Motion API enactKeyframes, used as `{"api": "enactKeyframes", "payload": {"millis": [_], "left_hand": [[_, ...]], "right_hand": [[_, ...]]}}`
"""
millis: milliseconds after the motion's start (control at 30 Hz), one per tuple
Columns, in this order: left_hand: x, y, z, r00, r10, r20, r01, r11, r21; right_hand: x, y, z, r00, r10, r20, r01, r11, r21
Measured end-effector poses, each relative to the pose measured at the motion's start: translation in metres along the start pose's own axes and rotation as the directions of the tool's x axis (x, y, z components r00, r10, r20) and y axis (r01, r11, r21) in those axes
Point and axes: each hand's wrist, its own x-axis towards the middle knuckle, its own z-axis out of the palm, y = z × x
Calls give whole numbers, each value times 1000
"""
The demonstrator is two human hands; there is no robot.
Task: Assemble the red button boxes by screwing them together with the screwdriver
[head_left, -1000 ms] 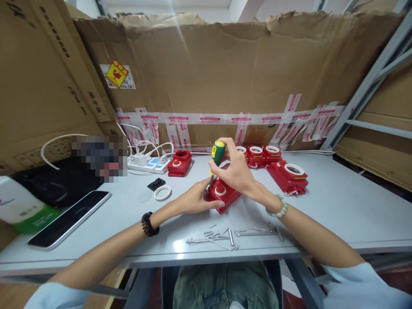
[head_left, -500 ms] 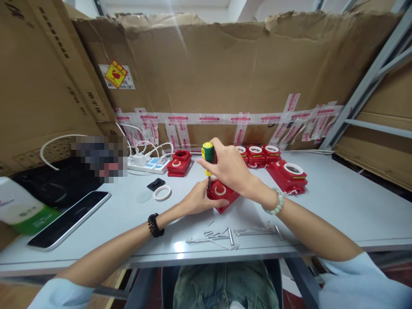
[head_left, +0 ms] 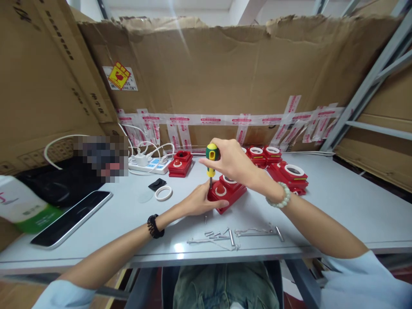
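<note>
A green-and-yellow screwdriver (head_left: 211,159) stands nearly upright, its handle pinched by my right hand (head_left: 229,158). Its shaft points down at the left corner of a red housing (head_left: 232,195), which has a red knob and a white ring on top. My left hand (head_left: 200,199) is closed round the near left end of that housing, thumb along its front. The screwdriver's tip is hidden by the left fingers. Several small screws (head_left: 216,235) and metal rods with string (head_left: 231,237) lie on the table in front of the hands, with a single screw (head_left: 205,219) nearer the housing.
Several more red housings (head_left: 286,176) stand at the back right, and another red housing (head_left: 180,164) at the back left beside a power strip (head_left: 151,165). A white ring (head_left: 163,193), a black part (head_left: 157,184) and a phone (head_left: 72,219) lie on the left. Cardboard (head_left: 206,73) walls the rear.
My right hand has turned the screwdriver handle and shifted slightly right, showing more of the housing's white ring. The single screw near the housing now lies further left and points another way.
</note>
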Motion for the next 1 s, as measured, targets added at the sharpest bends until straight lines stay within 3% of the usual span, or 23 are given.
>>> {"api": "enactKeyframes", "payload": {"millis": [300,367,500,600,733,900,1000], "left_hand": [[-3,0,2,1000,18,-8,-17,999,45],[-3,0,2,1000,25,-3,-25,999,33],[-3,1,1,1000,19,-2,-19,999,41],[-3,1,1,1000,26,-1,-26,999,24],[-2,0,2,1000,15,-3,-15,1000,22],[-2,-1,2,1000,24,-6,-24,1000,14],[-3,-1,2,1000,28,1,-28,1000,0]], "right_hand": [[8,8,-22,950,-129,285,165,980,-108],[7,2,-21,957,-55,286,124,965,-231],[8,-11,-17,987,24,156,52,884,-465],[12,-13,-22,972,-31,235,121,918,-379],[15,-10,-33,898,-70,435,161,971,-175],[15,-10,-23,968,-19,249,115,917,-381],[18,-6,-22,944,-98,315,190,941,-278]]}}
